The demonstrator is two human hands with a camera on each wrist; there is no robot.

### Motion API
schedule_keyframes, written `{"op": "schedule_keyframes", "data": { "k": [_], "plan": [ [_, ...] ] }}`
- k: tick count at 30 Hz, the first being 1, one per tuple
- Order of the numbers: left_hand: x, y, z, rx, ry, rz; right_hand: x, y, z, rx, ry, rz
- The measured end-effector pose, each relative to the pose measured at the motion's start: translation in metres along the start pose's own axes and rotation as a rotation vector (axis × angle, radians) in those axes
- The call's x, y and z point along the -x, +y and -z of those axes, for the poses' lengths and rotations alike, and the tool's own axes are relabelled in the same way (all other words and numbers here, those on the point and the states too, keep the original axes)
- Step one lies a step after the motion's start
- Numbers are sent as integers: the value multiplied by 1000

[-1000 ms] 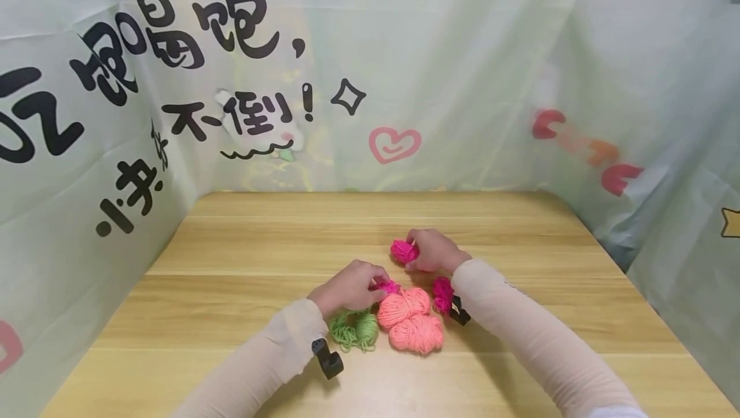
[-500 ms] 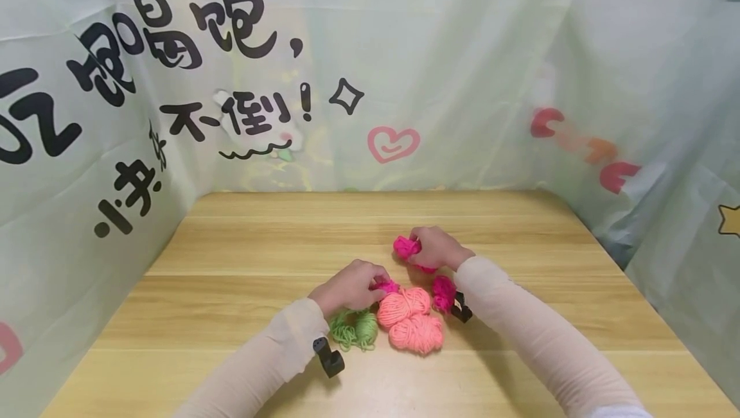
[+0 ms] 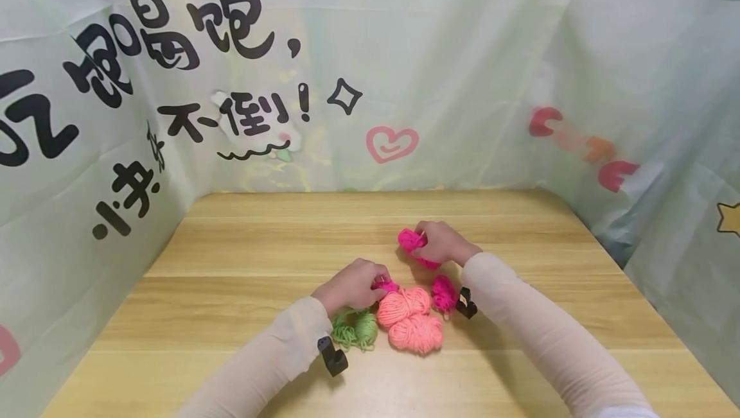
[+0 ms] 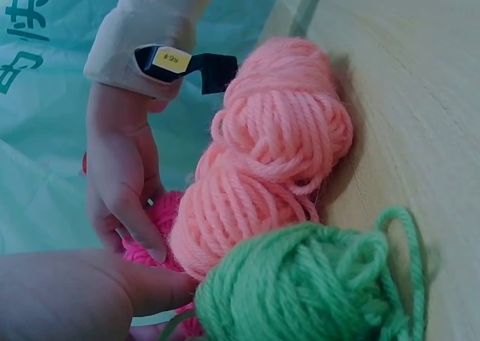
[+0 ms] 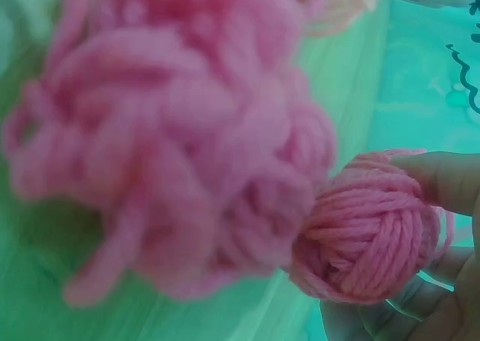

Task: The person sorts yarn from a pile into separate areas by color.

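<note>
My right hand [image 3: 444,243] grips a hot-pink yarn ball [image 3: 411,239] towards the back of the group; in the right wrist view, thumb and fingers curl round that yarn ball [image 5: 367,232]. Lower and to the left, my left hand [image 3: 354,286] holds a small hot-pink yarn bundle [image 3: 386,286], mostly covered by its fingers. Against this bundle lie two coral yarn skeins [image 3: 405,307], one in front of the other. Below the left wrist sits a green yarn skein [image 3: 361,328] with loose loops. Another hot-pink yarn bundle [image 3: 444,294] lies beside the right wrist.
The wooden table [image 3: 260,238] carries all the yarn near its middle. Printed cloth [image 3: 462,84] hangs along its back and both sides. A black wrist mount [image 3: 333,357] sticks out from the left sleeve, another mount [image 3: 466,304] from the right.
My right hand has shifted a little away and to the right, carrying the hot-pink yarn ball. The left hand has stayed nearly still on its bundle.
</note>
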State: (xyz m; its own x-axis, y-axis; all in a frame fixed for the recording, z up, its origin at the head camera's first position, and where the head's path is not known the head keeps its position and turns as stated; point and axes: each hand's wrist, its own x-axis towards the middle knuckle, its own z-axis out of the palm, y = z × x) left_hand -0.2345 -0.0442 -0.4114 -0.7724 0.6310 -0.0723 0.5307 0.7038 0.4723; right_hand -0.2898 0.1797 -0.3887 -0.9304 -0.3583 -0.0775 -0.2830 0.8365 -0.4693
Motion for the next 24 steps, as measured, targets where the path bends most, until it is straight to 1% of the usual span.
{"op": "schedule_keyframes", "data": {
  "k": [6,12,15,18,21,24],
  "plan": [
    [-2,-2,1,-17,8,-18,1,5,8,-25,15,-3],
    [-3,-3,0,-28,8,-29,4,8,15,-17,22,-8],
    [-3,-2,0,-33,6,-26,5,12,18,-24,22,-9],
    [-2,0,-1,-38,5,-21,7,15,20,-44,19,-29],
    [0,1,-2,-31,-9,-7,8,18,20,-77,6,-45],
    [-2,3,1,-34,-9,-9,9,22,26,-79,18,-52]
  ]
}}
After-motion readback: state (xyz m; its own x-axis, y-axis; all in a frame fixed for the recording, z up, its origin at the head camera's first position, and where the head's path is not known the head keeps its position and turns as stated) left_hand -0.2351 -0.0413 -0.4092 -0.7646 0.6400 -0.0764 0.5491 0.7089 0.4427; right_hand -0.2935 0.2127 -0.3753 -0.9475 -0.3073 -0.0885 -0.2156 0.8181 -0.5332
